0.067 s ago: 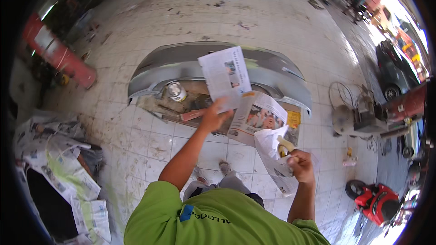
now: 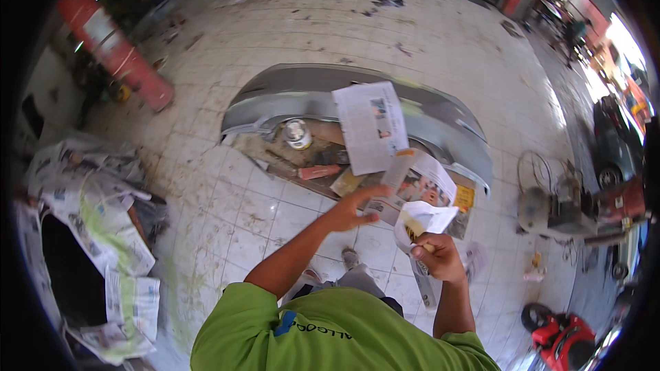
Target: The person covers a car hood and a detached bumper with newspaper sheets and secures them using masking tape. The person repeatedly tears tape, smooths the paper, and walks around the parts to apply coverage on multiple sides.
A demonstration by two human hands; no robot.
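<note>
My left hand (image 2: pixel 354 209) is open, its fingers spread, by the edge of a newspaper sheet with a colour photo (image 2: pixel 427 184). My right hand (image 2: pixel 442 259) is closed round a pale tan object (image 2: pixel 414 225) with a yellow-and-black part; its kind is unclear. Beside it curls a white piece of paper (image 2: pixel 436 218), and a printed strip hangs below the hand. Another newspaper sheet (image 2: pixel 371 130) leans across a grey car bumper (image 2: pixel 295 86) lying on the floor. An open can (image 2: pixel 297 135) and a reddish block (image 2: pixel 318 172) are on a board inside the bumper's curve.
Newspaper masking (image 2: pixel 130 254) covers something bulky on the left. A red pillar (image 2: pixel 113 45) stands behind it. To the right are a machine with a round tank (image 2: pixel 540 209), a red motorbike (image 2: pixel 564 340) and a dark car (image 2: pixel 615 141). Scraps litter the tiled floor.
My view has shifted, so the scene sits further right and lower. My left hand has come away from the upright sheet, rightward and nearer me. The object in my right hand has turned.
</note>
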